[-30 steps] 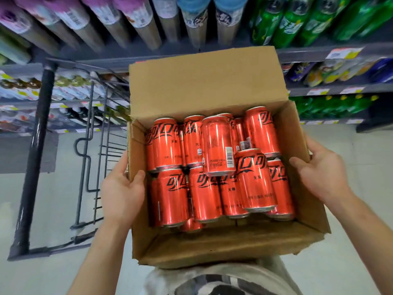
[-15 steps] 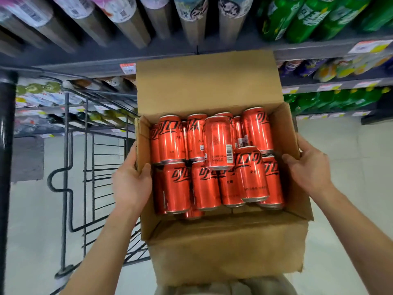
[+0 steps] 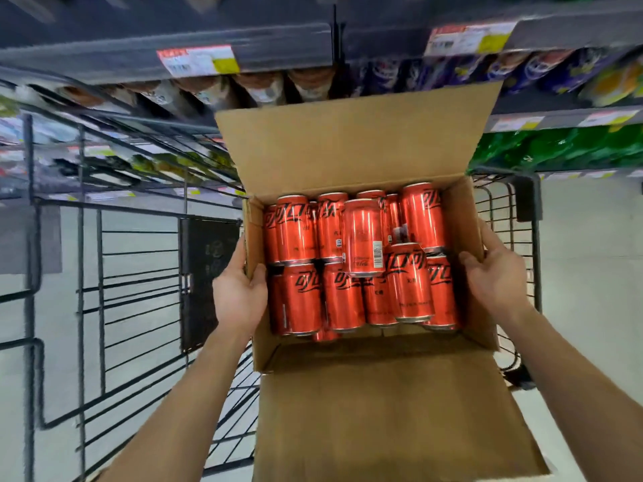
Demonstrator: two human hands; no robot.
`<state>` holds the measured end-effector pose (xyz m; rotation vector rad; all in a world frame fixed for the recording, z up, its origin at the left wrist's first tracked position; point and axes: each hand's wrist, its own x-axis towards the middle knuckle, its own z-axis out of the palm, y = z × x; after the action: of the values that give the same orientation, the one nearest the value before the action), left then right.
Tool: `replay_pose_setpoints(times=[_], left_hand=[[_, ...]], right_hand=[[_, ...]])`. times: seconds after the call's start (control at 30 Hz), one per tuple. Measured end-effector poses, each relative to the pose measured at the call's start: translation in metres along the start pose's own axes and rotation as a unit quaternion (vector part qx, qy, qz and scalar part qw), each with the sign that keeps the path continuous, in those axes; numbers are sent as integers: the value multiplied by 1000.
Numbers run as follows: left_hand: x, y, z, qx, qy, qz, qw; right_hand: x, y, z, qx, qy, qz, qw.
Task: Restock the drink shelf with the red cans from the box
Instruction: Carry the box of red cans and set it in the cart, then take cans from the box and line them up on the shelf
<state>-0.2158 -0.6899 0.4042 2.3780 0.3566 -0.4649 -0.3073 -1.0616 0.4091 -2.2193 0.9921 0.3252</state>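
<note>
You hold the box (image 3: 466, 217) between your hands, which are apart, one on each side wall. Your left hand (image 3: 240, 293) grips the left wall with the thumb hooked over its top edge into the box, and your right hand (image 3: 494, 276) clamps the right wall the same way. The far flap (image 3: 348, 151) stands up and its top edge reaches just under the lip of the shelf (image 3: 243, 43), where the price tags (image 3: 198, 60) hang. The near flap (image 3: 382, 412) lies folded out toward you. Bars of the wire cart (image 3: 104, 273) run close beside your left hand, and its rail also shows just past your right hand. Beyond that rail there is open grey floor (image 3: 591, 273). The red cans (image 3: 302, 297) are inside the box, lying on their sides in two rows. Their long axes run from you toward the shelf, with one round end of each facing you. One can with a barcode (image 3: 363, 238) rests on top of the others, aligned the same way. The shelf stock behind is blurred.
</note>
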Motion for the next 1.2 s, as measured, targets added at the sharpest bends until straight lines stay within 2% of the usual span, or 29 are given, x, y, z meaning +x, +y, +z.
replay_pose_setpoints(times=[0.47, 0.6, 0.73, 0.9, 0.97, 1.03, 1.1, 1.13, 1.2], left_hand=[[61, -74, 107, -5, -13, -36, 999], [67, -89, 122, 2, 9, -26, 1000], [67, -95, 124, 10, -6, -45, 999], [60, -74, 104, 78, -44, -25, 996], [54, -55, 91, 71, -13, -42, 997], [45, -32, 82, 34, 39, -55, 997], [33, -5, 78, 2, 96, -24, 995], [29, 8, 80, -8, 100, -3, 995], [24, 34, 89, -15, 34, 23, 999]], right_hand=[[46, 73, 103, -7, 26, 42, 999], [51, 79, 112, -12, 45, 47, 998], [49, 74, 109, -13, 41, 58, 997], [46, 58, 90, -31, -23, 74, 997], [44, 47, 81, -42, 18, 66, 997], [36, 29, 73, -13, 92, 27, 995], [24, 8, 67, 34, 128, -9, 991], [17, -1, 67, 54, 112, -18, 992], [3, -14, 76, 70, 30, -9, 997]])
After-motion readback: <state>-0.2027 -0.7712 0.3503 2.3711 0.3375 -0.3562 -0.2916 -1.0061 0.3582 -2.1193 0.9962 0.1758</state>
